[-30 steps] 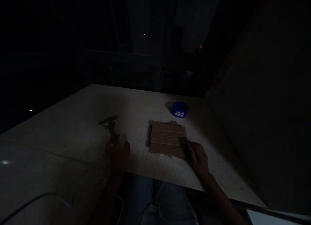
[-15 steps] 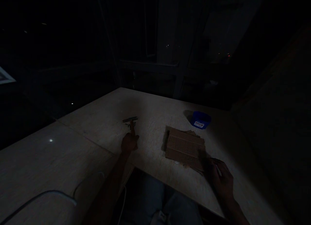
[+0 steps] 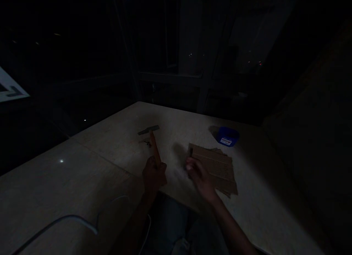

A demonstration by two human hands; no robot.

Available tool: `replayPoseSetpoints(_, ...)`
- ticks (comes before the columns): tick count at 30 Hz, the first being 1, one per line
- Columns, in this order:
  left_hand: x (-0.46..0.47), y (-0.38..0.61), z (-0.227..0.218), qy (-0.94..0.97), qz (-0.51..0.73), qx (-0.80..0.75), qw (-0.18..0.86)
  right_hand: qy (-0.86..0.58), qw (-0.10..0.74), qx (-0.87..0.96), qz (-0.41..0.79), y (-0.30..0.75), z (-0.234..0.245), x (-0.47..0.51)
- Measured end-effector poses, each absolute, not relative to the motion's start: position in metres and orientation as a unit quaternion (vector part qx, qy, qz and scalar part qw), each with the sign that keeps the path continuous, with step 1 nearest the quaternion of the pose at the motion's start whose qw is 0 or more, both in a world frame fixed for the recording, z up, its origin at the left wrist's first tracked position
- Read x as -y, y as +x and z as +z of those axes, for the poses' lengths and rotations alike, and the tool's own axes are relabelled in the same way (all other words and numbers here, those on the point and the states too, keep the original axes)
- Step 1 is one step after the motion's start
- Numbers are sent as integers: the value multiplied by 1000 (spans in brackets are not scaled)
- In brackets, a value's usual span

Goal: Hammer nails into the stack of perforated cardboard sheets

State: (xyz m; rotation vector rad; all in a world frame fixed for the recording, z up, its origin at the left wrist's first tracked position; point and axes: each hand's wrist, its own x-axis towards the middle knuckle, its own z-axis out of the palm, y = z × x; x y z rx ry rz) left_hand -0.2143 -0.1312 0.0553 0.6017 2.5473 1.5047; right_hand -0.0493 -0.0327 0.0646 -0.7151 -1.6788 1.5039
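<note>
My left hand [image 3: 154, 173] is closed round the orange-brown wooden handle of a hammer [image 3: 155, 148]; its dark metal head points away from me. Beside the handle, on the table, lie a few small dark pieces [image 3: 147, 142], perhaps nails, too dim to make out. My right hand [image 3: 200, 175] is in front of the left edge of some stacked brown cardboard [image 3: 216, 161]. Its fingers are curled together, and whatever they may pinch is hidden in the dark. Whether this hand touches the cardboard I cannot tell.
At the back right of the pale table [image 3: 176, 119] stands a blue plastic tub [image 3: 228, 136] with a white label. A cable [image 3: 74, 217] curves over the table at the lower left. The room is very dark, with a wall at the right.
My right hand has moved left, from the cardboard's near right corner to its left edge. My left hand has shifted slightly right and nearer, and the hammer has moved with it.
</note>
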Motion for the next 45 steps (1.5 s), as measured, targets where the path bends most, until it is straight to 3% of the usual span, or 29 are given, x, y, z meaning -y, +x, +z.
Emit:
replayPoseSetpoints(4,130,-169,61,279,508,-811,76,-234,269,561,747,-120,84,36)
replayPoseSetpoints(8,126,-137,56,394,462,-792,58,-317,328,506,732,-126,93,25)
replayPoseSetpoints(15,114,-125,66,595,484,-639,47,-379,395,475,690,-34,88,-12)
replayPoseSetpoints(21,65,-205,47,440,505,-742,-19,-422,416,470,655,48,64,-37)
replayPoseSetpoints(29,36,-314,12,339,284,-890,-111,-337,414,386,752,109,29,-61)
replayPoseSetpoints(38,64,-382,-8,379,134,-914,-56,-255,366,314,838,119,-6,-71)
replayPoseSetpoints(45,66,-392,-22,382,208,-899,-58,-268,355,312,839,116,1,-66)
